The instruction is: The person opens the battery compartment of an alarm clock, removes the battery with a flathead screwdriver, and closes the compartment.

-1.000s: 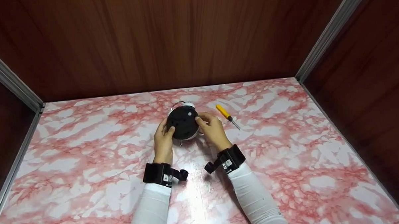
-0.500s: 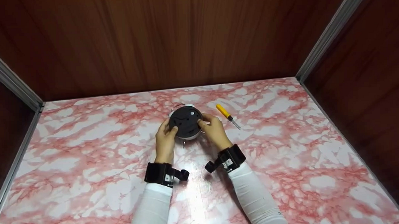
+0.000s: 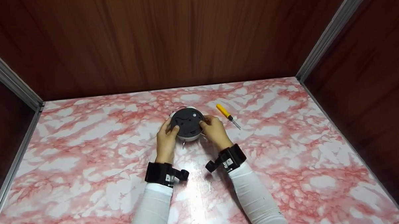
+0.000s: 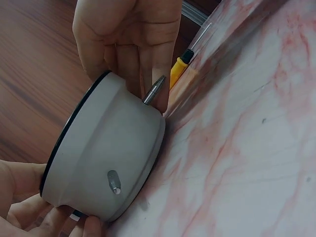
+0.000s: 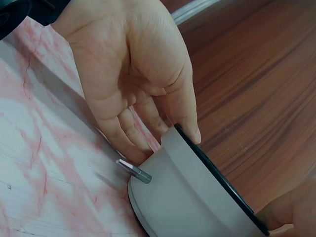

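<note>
Bottom of head frame: two white sleeves (image 3: pixel 151 209), a black camera mount (image 3: pixel 158 173) at each wrist. Beyond, left hand (image 3: pixel 166 139) and right hand (image 3: pixel 216 130) grip the alarm clock (image 3: pixel 187 124) from opposite sides, thumbs at the edge of its back plate (image 3: pixel 188 120), fingers against the casing (image 4: pixel 108 143). Clock sits near frame centre, back towards the head camera, front tipped towards the marbled tabletop (image 3: pixel 88 155); whether it touches cannot be told.

Handling (judged): light, stiff, probably plastic; smooth sides could slip in dry fingers. Any clear front would be the fragile part; hidden here. Best hold: the rounded sides, from both flanks, keeping off the thin feet and wire loop (image 3: pixel 177 108).

Appearance: round, drum-like, pale grey-white sides, dark rim. Back plate black, curved line across it, one white dot at upper right. Metal feet (image 5: pixel 134 171) short and tapered.

Right of centre: yellow-handled screwdriver (image 3: pixel 223 110), untouched, shaft towards lower right. Top of frame: wood-grain panel (image 3: pixel 183 43).
</note>
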`<state>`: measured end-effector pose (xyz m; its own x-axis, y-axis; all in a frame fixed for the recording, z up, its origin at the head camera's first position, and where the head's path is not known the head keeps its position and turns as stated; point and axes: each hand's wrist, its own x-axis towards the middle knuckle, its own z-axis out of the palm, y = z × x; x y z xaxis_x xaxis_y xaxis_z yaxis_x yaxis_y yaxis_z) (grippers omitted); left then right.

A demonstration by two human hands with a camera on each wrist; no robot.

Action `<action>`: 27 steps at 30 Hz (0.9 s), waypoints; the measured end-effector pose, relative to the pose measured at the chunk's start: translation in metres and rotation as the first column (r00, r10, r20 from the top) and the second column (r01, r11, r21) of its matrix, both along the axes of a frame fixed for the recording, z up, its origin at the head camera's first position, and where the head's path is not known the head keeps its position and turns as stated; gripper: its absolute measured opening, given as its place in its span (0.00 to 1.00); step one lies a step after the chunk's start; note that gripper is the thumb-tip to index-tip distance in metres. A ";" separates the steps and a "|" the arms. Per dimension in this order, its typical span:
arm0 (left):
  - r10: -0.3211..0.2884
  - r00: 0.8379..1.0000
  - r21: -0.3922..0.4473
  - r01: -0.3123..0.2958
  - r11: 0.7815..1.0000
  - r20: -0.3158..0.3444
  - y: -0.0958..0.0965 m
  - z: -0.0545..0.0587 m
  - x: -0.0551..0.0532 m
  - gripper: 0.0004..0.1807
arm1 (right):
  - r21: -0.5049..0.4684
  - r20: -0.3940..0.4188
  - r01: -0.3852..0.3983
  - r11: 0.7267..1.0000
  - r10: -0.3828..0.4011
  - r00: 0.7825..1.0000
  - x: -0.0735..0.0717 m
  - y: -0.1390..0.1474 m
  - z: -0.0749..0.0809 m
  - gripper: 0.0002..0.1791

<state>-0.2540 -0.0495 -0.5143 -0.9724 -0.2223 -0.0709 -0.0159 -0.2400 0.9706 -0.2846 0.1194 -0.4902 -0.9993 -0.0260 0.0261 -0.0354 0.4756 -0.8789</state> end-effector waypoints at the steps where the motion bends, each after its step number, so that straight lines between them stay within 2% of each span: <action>1: -0.001 1.000 0.002 0.001 1.000 0.002 0.000 0.000 0.000 0.29 | 0.011 0.000 -0.003 1.000 0.003 1.000 0.000 0.000 0.000 0.17; 12: -0.034 0.999 0.026 0.034 0.999 -0.026 0.000 0.000 0.001 0.29 | 0.036 0.006 -0.020 0.999 0.020 1.000 0.001 0.002 0.002 0.17; 18: -0.049 0.999 0.040 0.050 0.998 -0.023 0.001 0.000 0.001 0.29 | -0.039 0.026 0.004 0.999 -0.003 1.000 0.002 0.002 0.001 0.20; 27: -0.059 0.998 0.050 0.060 0.997 -0.020 0.000 0.000 0.000 0.29 | -0.103 0.040 0.013 0.995 -0.009 0.999 0.002 0.001 -0.002 0.15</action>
<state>-0.2537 -0.0490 -0.5142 -0.9850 -0.1608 -0.0627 -0.0140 -0.2878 0.9576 -0.2831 0.1202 -0.4919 -0.9998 -0.0140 -0.0115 0.0053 0.3822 -0.9240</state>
